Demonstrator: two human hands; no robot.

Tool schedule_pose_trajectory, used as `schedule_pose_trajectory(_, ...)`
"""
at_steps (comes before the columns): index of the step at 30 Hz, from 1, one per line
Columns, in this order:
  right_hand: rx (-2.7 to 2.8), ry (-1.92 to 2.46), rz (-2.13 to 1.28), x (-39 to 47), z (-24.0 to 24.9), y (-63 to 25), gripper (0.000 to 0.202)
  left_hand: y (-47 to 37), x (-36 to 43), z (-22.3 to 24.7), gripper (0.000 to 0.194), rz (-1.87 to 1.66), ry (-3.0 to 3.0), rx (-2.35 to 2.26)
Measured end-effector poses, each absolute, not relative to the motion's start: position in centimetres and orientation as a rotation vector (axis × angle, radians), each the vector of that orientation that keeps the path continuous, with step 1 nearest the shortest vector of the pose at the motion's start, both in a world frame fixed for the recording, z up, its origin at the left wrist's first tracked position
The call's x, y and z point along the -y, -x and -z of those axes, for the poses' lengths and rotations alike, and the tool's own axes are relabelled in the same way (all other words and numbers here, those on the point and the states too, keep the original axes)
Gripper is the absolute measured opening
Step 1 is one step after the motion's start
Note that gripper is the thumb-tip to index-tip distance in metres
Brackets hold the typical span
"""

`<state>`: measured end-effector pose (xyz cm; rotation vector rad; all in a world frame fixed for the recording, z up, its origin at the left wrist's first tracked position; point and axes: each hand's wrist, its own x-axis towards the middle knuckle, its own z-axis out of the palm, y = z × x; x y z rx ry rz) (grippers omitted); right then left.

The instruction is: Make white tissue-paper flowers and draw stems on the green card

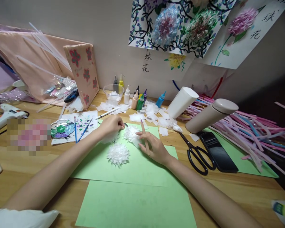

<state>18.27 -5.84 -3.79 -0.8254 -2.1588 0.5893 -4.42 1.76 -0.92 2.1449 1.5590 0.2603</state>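
Three fluffy white paper flowers lie on green sheets. The front one (118, 154) sits apart from both hands. My right hand (153, 146) is curled around a thin wooden pencil (144, 134), and its fingertips touch the right flower (131, 133). Closed fingers on my left hand (112, 126) point at a small dark object (126, 124) beside that flower; what they pinch, if anything, is too small to name. Partly under my left wrist is the third flower (110, 138).
Glue and paint bottles (140, 102) stand among white paper squares (154, 110) behind the hands. Black scissors (199, 155) and a phone (218, 153) lie right, near two upright-leaning containers (211, 115). A paint palette (63, 129) and glue gun (6, 117) are left.
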Motion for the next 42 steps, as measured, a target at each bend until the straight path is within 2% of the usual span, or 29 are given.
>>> schedule_pose_trajectory(3, 2.076, 0.759, -0.492, 6.1, 3.6, -18.7, 0.012, 4.4, -1.8, 1.0, 0.013, -0.262, -2.138, -1.557)
schedule_pose_trajectory(7, 2.094, 0.562, -0.410, 6.3, 3.7, -19.5, 0.031, 4.5, -1.8, 1.1, 0.014, -0.257, -2.133, -1.545)
schedule_pose_trajectory(10, 2.176, 0.504, -0.408, 6.4, 3.9, -19.6, 0.036, 4.5, -1.9, 1.1, 0.014, -0.258, -2.130, -1.545)
schedule_pose_trajectory(28, 2.227, 0.647, -0.361, 6.2, 3.9, -19.2, 0.036, 4.3, -1.8, 1.0, 0.014, -0.245, -2.132, -1.572)
schedule_pose_trajectory(42, 1.971, 0.990, -0.728, 6.4, 3.9, -17.9, 0.042, 4.2, -1.6, 0.8, 0.013, -0.259, -2.138, -1.568)
